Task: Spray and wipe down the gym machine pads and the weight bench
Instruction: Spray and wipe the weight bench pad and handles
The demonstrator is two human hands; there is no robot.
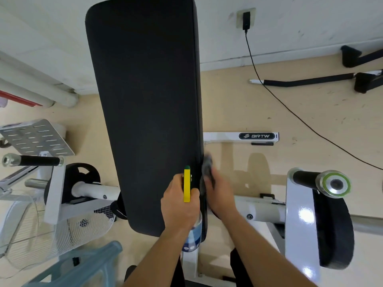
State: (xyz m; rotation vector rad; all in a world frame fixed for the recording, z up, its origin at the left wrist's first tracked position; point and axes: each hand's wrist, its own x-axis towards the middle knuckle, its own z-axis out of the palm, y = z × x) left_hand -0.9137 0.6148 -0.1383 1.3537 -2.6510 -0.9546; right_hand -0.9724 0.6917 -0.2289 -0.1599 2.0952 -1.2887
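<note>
Left hand (179,206) is clenched round the neck of the spray bottle (187,186). The yellow head sticks out above the knuckles and the clear body shows below the wrist. The head's long axis is parallel to the length of the black pad (145,100), over its near right part, green nozzle pointing away from the person. Right hand (221,195) grips a dark grey cloth (207,168), blurred, against the pad's right edge, just beside the bottle.
</note>
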